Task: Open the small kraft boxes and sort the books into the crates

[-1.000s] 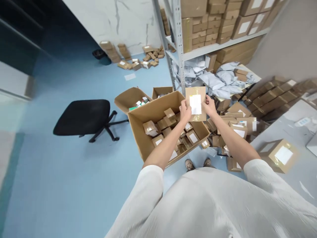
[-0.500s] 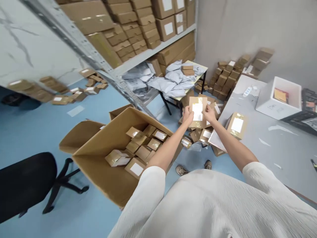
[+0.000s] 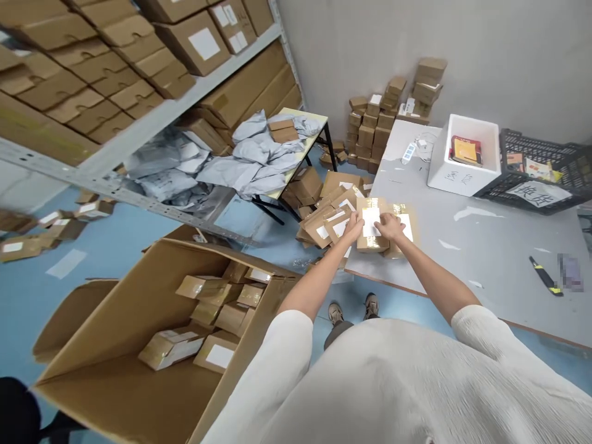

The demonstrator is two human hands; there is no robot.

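Observation:
A small cardboard box point(image 3: 371, 240) with a white label and clear tape is between my two hands at the near left corner of the table. My left hand point(image 3: 355, 227) is closed on its left edge. My right hand point(image 3: 389, 227) grips the right side, thumb over the label; some of its fingers are hidden. Just right of it, a second labelled cardboard box point(image 3: 406, 229) rests on the table, partly covered by my right hand. Whether the held box touches the tabletop, I cannot tell.
The grey table point(image 3: 462, 259) bears a white foam box point(image 3: 462, 160), a black crate point(image 3: 541, 172) and a utility knife point(image 3: 546, 276). An open carton point(image 3: 115, 308) holding several small boxes stands left. Grey mailing bags point(image 3: 259, 154) cover a small table; parcels point(image 3: 319, 228) lie heaped beyond my hands.
My view has swung right. The held box has moved from above the floor parcels to the table corner, beside the second box. Both hands have stayed on it.

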